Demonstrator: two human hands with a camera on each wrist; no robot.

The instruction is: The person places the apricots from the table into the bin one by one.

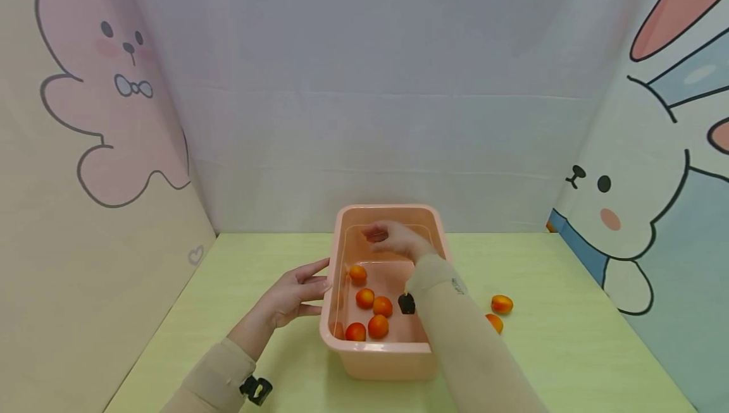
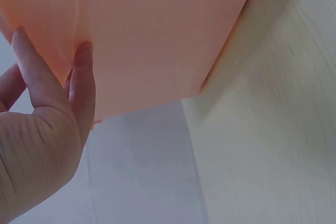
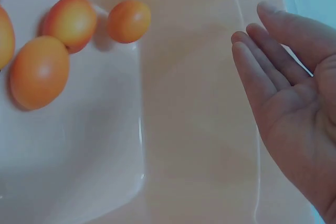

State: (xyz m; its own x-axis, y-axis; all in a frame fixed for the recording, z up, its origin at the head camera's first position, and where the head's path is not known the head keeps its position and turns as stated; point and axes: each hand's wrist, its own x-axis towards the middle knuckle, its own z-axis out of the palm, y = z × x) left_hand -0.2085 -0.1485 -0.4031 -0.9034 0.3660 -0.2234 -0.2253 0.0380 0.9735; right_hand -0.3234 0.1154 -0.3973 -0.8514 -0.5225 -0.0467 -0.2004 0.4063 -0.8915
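Observation:
A pink plastic bin (image 1: 393,360) stands on the table, with several small, smooth orange-red fruits, like tomatoes (image 1: 378,326), on its floor. My left hand (image 1: 293,296) is at the bin's left side, fingers spread and fairly straight, fingertips right at the wall and rim. The left wrist view shows those fingers (image 2: 83,77) against the outer wall. Over the far end of the bin is my right hand (image 1: 395,239), its fingers loosely bent. The right wrist view shows the palm of this hand (image 3: 294,93) with nothing in it, beside the fruits (image 3: 40,73).
Two more orange-red fruits lie on the table right of the bin, one farther back (image 1: 502,304) and one partly behind the right sleeve (image 1: 494,322). A pale cloth wall (image 1: 370,84) rises behind the bin, and printed cartoon panels flank the light green table (image 1: 569,350).

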